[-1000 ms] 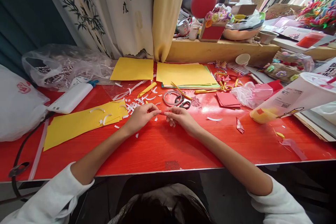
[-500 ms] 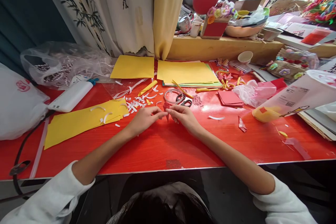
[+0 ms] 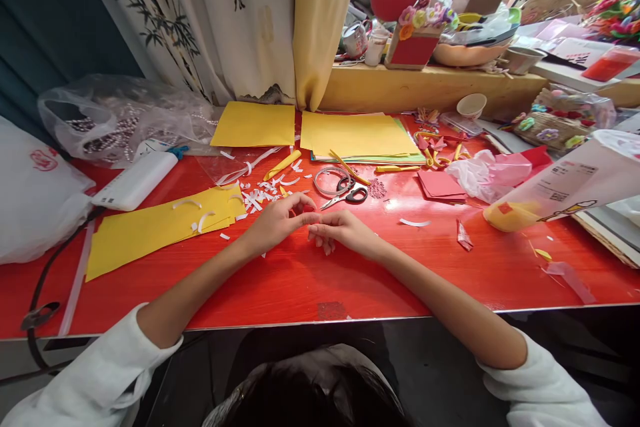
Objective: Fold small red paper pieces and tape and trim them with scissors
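My left hand and my right hand meet over the middle of the red table, fingertips together. Both are closed in a pinch; whatever lies between the fingers is hidden. Just beyond them are black-handled scissors and a clear tape ring. White paper scraps lie scattered beside my left hand. A rolled yellow paper piece rests behind the scraps.
Yellow sheets lie at the left, with more yellow paper at the back. Red paper squares and a tilted plastic cup are at the right. A white power strip sits at the left.
The red folded piece seen between my fingers is now hidden. My right hand has turned and lowered slightly, its fingers pointing left, and the scissors show more fully.
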{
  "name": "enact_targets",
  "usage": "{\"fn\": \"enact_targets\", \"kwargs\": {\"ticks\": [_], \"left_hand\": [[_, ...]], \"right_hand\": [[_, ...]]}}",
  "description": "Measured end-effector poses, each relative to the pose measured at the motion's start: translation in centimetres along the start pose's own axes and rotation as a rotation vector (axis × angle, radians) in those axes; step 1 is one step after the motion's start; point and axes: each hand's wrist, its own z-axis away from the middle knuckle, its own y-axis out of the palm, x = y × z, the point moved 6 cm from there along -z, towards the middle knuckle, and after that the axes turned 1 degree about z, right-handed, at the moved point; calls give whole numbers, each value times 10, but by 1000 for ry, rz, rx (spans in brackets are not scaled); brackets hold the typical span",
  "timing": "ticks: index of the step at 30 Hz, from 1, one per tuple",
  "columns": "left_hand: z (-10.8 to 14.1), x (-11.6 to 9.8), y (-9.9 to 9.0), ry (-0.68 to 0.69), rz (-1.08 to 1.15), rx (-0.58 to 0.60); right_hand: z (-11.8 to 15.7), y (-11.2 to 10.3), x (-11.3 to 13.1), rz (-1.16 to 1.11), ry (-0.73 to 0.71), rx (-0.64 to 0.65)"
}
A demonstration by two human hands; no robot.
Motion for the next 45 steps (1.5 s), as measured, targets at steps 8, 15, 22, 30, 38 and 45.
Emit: {"fn": "enact_targets", "kwargs": {"ticks": [8, 15, 22, 30, 38, 45], "left_hand": [[1, 1, -2, -32, -164, -43], [1, 0, -1, -31, -183, -35], [0, 1, -6, -48, -150, -83], [0, 2, -8, -43, -143, -104], [-3, 8, -12, -35, -114, -138], [-4, 12, -10, -51, -20, -100]], "right_hand": [[-1, 3, -5, -6, 17, 0], [0, 4, -5, 18, -9, -5], [-1, 3, -6, -74, 69, 9], [-3, 2, -10, -108, 37, -14], [-3, 3, -12, -256, 82, 129], [-1, 2, -12, -313, 98, 153]]}}
